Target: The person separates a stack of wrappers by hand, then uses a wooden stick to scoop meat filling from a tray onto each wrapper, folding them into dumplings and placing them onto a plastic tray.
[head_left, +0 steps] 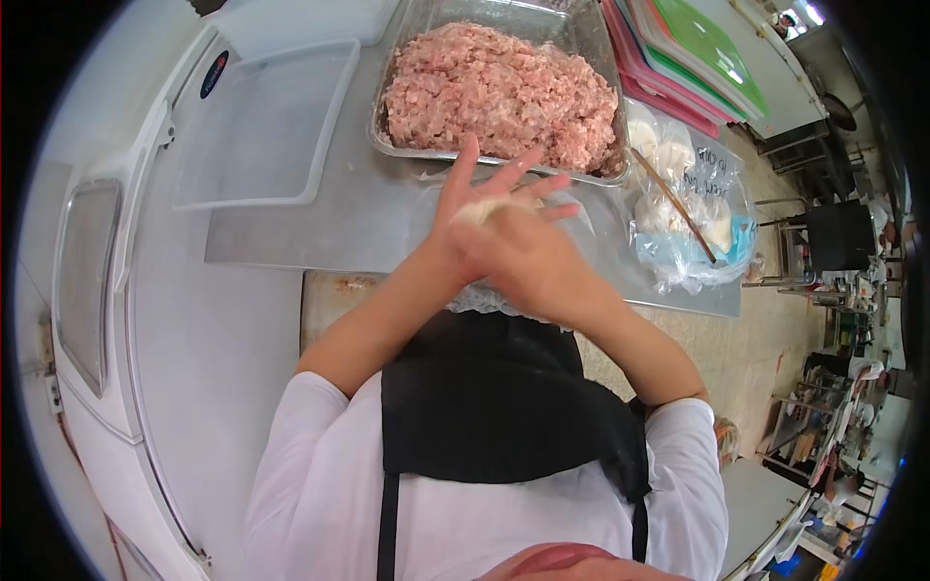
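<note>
On the table (281,237), a tray (581,34) of meat (499,97) sits at top centre, a lid (276,126) left of it, stacked boards (707,58) upper right. Below the boards lies a bag (722,184), a stick (673,203) across it. The left hand (455,221) and right hand (542,261) meet below the tray.

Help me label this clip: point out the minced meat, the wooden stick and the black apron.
Minced meat (499,92): head view, middle of the mound.
Wooden stick (674,206): head view, mid-length.
Black apron (513,416): head view, middle of its front.
</note>
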Action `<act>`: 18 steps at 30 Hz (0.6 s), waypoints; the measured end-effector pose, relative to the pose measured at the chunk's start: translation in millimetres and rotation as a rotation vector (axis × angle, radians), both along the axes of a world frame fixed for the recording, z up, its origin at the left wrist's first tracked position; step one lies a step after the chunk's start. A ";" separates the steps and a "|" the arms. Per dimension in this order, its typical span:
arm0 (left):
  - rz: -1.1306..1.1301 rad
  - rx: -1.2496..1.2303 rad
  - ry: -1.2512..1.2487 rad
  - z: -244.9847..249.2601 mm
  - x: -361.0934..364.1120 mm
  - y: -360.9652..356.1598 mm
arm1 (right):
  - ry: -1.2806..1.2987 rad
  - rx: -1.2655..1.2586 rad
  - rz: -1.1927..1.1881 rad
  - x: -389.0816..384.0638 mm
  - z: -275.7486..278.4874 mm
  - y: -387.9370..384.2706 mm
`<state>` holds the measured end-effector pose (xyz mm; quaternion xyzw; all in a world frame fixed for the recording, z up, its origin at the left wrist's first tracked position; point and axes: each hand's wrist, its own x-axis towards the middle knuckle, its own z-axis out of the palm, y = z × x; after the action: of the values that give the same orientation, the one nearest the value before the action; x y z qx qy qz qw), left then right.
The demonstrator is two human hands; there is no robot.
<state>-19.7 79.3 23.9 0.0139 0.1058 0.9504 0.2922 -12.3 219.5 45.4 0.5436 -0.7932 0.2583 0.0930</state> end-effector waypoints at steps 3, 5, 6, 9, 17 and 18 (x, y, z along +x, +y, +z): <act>0.118 -0.082 -0.017 3.2 12.8 -1.4 | -0.436 -0.094 -0.271 -46.3 5.9 16.0; 0.054 -0.026 -0.003 -3.2 9.9 -3.5 | -0.058 0.030 -0.333 -68.8 -0.7 25.1; 0.048 0.011 -0.005 -3.5 8.8 -2.6 | 0.029 0.101 -0.321 -56.9 8.1 19.8; 0.160 -0.036 -0.048 -11.6 1.6 1.6 | -0.083 0.389 -0.226 -19.2 31.0 -10.9; 0.125 0.089 -0.066 -8.1 -6.9 -1.8 | -0.319 0.401 -0.373 -21.9 51.1 -19.8; 0.102 0.080 0.005 -9.5 -5.7 -1.4 | -0.228 0.640 -0.311 -18.8 52.2 -30.2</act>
<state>-25.4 77.8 14.3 0.0224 0.0689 0.9674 0.2426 -31.1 189.2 97.6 0.3858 -0.9122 0.0391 -0.1323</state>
